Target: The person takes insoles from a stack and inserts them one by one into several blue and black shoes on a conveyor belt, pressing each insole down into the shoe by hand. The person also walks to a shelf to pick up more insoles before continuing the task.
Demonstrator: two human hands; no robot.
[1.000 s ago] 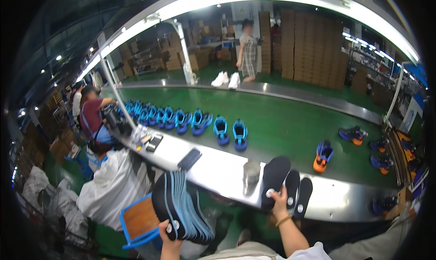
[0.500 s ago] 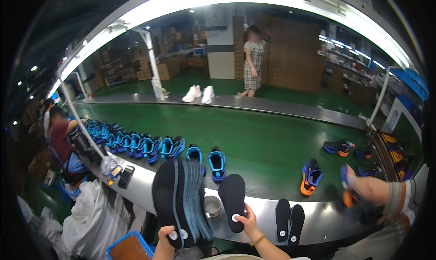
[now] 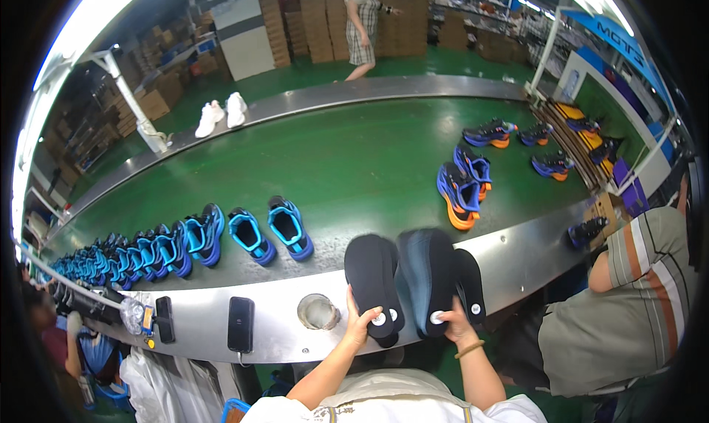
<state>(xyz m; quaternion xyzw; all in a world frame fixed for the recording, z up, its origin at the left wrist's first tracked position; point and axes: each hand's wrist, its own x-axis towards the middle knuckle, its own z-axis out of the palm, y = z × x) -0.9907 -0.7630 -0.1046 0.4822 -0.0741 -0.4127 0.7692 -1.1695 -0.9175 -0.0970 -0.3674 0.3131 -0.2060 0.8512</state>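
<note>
My left hand (image 3: 360, 321) is closed on black insoles (image 3: 367, 269), its thumb beside a round white sticker at the heel. My right hand (image 3: 458, 321) grips a stack of insoles (image 3: 436, 264) with bluish-grey edges, thumb near another white sticker. The two bundles stand close together, tilted up over the metal edge. Just right of the stack, a further black insole (image 3: 470, 284) shows partly, its other side hidden; it seems to lie on the metal edge. A glass jar (image 3: 318, 312) stands left of my left hand.
Black-and-blue shoes (image 3: 292, 229) line the green belt (image 3: 354, 164) leftward; blue-and-orange shoes (image 3: 458, 198) stand at right. Two phones (image 3: 240, 324) lie on the metal edge. White shoes (image 3: 235, 111) sit on the far ledge. A co-worker in a striped shirt (image 3: 620, 305) sits close at right.
The view has turned right. My hands have brought the insoles together; the bluish-edged stack, earlier in my left hand, is now at my right. The co-worker's hand has left the orange-soled shoe, which now stands beside another.
</note>
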